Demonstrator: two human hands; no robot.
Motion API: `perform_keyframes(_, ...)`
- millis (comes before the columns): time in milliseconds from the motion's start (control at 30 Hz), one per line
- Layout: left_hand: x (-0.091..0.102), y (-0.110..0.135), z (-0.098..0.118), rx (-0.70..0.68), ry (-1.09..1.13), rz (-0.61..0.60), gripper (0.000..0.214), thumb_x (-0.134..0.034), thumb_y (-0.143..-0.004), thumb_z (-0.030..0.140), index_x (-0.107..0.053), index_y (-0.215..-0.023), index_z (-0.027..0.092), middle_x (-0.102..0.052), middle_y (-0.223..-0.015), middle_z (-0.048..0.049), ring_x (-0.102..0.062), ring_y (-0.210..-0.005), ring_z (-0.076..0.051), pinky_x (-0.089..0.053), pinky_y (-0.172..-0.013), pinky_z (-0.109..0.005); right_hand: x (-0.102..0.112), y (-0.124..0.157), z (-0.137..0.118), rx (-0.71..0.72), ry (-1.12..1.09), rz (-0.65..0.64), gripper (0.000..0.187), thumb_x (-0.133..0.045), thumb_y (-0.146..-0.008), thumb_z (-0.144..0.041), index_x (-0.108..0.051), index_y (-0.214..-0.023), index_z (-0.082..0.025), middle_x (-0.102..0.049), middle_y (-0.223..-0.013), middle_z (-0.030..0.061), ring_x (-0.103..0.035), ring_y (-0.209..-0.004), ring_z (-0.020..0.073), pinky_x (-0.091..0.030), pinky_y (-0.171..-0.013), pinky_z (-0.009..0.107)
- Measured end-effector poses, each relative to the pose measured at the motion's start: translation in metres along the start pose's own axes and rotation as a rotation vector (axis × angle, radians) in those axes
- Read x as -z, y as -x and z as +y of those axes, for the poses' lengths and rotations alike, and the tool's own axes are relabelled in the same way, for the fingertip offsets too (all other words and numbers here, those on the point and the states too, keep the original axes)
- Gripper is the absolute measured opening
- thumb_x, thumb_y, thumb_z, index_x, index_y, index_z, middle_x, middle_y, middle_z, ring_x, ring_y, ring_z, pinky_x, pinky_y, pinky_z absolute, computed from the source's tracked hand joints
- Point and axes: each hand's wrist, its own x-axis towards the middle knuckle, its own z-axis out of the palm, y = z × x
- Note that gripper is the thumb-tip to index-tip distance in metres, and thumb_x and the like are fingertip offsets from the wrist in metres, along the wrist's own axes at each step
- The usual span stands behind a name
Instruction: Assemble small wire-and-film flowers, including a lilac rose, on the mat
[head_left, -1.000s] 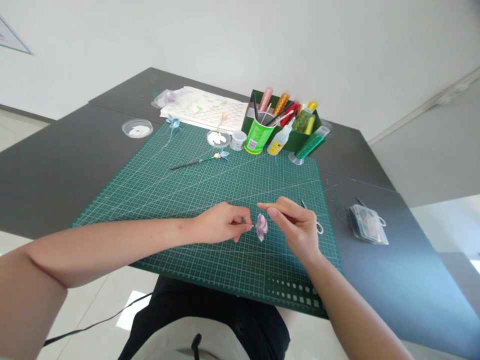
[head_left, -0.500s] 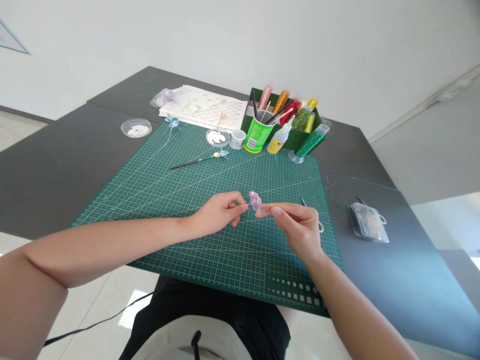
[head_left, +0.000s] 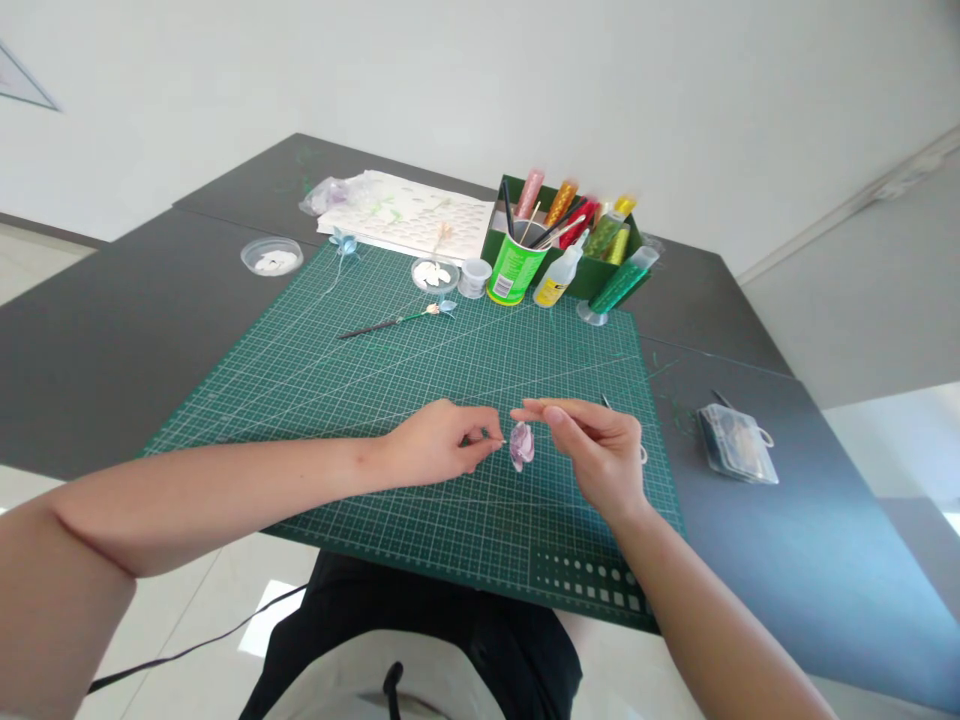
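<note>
Over the green cutting mat (head_left: 315, 380), my left hand (head_left: 439, 445) pinches a thin wire stem that ends in a small purple paper flower (head_left: 522, 445). My right hand (head_left: 596, 450) is pinched too, its thumb and forefinger meeting just above the flower's top; whether they grip a petal or a thread is too small to make out. The flower hangs between the two hands, a little above the mat.
At the mat's far edge stand a green cup of tools (head_left: 514, 268), a glue bottle (head_left: 559, 280), a green box of glitter tubes (head_left: 592, 240) and small dishes of petals (head_left: 435, 274). A brush-like stem (head_left: 390, 322) lies on the mat. A plastic packet (head_left: 736, 442) sits right.
The flower rose and tipped upward half a second ago, then came back down between my hands. Both hands stayed close together in the same spot.
</note>
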Motion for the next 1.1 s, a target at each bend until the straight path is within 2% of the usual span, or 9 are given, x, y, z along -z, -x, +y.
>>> perform_keyframes(167, -0.002, 0.006, 0.003, -0.163, -0.318, -0.037, 0.015, -0.054, -0.100, 0.023, -0.067, -0.093, 0.021, -0.072, -0.073, 0.0036, -0.063, -0.058, -0.013, -0.034, -0.053, -0.024, -0.002, -0.003, 0.003, 0.010, 0.067, 0.028, 0.017, -0.071, -0.092, -0.035, -0.084, -0.091, -0.025, -0.084, -0.093, 0.0059, -0.079, -0.083, 0.0252, -0.064, -0.066, 0.038)
perform_keyframes(267, -0.002, 0.008, 0.003, -0.228, -0.419, -0.035, 0.015, -0.052, -0.101, 0.024, -0.066, -0.097, 0.022, -0.075, -0.077, 0.0036, -0.066, -0.062, -0.014, -0.031, -0.053, -0.026, -0.002, -0.006, 0.005, -0.031, 0.135, 0.029, 0.018, -0.070, -0.092, -0.034, -0.084, -0.093, -0.024, -0.084, -0.095, 0.0056, -0.079, -0.087, 0.0260, -0.065, -0.072, 0.040)
perform_keyframes(467, -0.002, 0.008, 0.000, -0.290, -0.446, -0.022, 0.015, -0.051, -0.103, 0.026, -0.065, -0.097, 0.023, -0.078, -0.085, 0.0030, -0.070, -0.069, -0.015, -0.033, -0.055, -0.027, 0.000, -0.013, 0.010, -0.030, 0.179, -0.054, 0.017, -0.069, -0.093, -0.032, -0.085, -0.093, -0.025, -0.084, -0.095, 0.0037, -0.079, -0.095, 0.0245, -0.063, -0.091, 0.041)
perform_keyframes(633, -0.002, 0.007, -0.002, -0.283, -0.442, -0.008, 0.017, -0.051, -0.104, 0.028, -0.066, -0.099, 0.022, -0.076, -0.078, 0.0020, -0.069, -0.066, -0.015, -0.036, -0.057, -0.026, 0.001, -0.015, 0.015, -0.063, 0.209, -0.064, 0.019, -0.069, -0.092, -0.035, -0.085, -0.090, -0.025, -0.084, -0.096, 0.0044, -0.079, -0.097, 0.0256, -0.062, -0.091, 0.042)
perform_keyframes(733, -0.003, 0.007, -0.002, -0.226, -0.342, 0.008, 0.013, -0.054, -0.103, 0.029, -0.063, -0.098, 0.021, -0.075, -0.074, 0.0028, -0.067, -0.060, -0.014, -0.037, -0.056, -0.025, 0.002, -0.017, 0.019, -0.098, 0.217, -0.086, 0.021, -0.069, -0.091, -0.037, -0.085, -0.088, -0.024, -0.084, -0.096, 0.0054, -0.078, -0.097, 0.0259, -0.061, -0.089, 0.041)
perform_keyframes(900, 0.000, 0.006, 0.004, -0.085, 0.056, 0.054, 0.005, -0.056, -0.100, 0.022, -0.054, -0.096, 0.020, -0.080, -0.083, 0.0016, -0.070, -0.063, -0.012, -0.048, -0.062, -0.022, 0.006, -0.019, 0.025, -0.109, 0.271, -0.104, 0.023, -0.068, -0.090, -0.038, -0.083, -0.083, -0.021, -0.082, -0.086, 0.0051, -0.074, -0.082, 0.0227, -0.055, -0.075, 0.034)
perform_keyframes(967, 0.001, 0.003, 0.005, -0.018, 0.194, 0.105, 0.008, -0.054, -0.100, 0.024, -0.051, -0.094, 0.020, -0.078, -0.079, 0.0010, -0.069, -0.059, -0.011, -0.050, -0.061, -0.023, 0.008, -0.020, 0.025, -0.089, 0.321, -0.115, 0.027, -0.065, -0.091, -0.037, -0.080, -0.077, -0.020, -0.076, -0.071, 0.0031, -0.066, -0.067, 0.0182, -0.049, -0.064, 0.030)
perform_keyframes(1033, 0.002, -0.001, 0.003, 0.027, 0.291, 0.161, 0.011, -0.052, -0.101, 0.027, -0.049, -0.093, 0.020, -0.075, -0.071, 0.0018, -0.064, -0.053, -0.010, -0.050, -0.057, -0.022, 0.009, -0.019, 0.025, -0.082, 0.374, -0.140, 0.031, -0.062, -0.092, -0.039, -0.078, -0.074, -0.019, -0.062, -0.056, -0.0008, -0.052, -0.052, 0.0133, -0.038, -0.053, 0.028)
perform_keyframes(1100, 0.002, -0.005, -0.002, 0.048, 0.351, 0.203, 0.012, -0.050, -0.101, 0.029, -0.049, -0.093, 0.020, -0.072, -0.067, 0.0026, -0.059, -0.048, -0.009, -0.047, -0.052, -0.021, 0.009, -0.018, 0.024, -0.079, 0.408, -0.170, 0.032, -0.062, -0.092, -0.041, -0.076, -0.074, -0.018, -0.050, -0.050, -0.0041, -0.039, -0.047, 0.0108, -0.028, -0.048, 0.027)
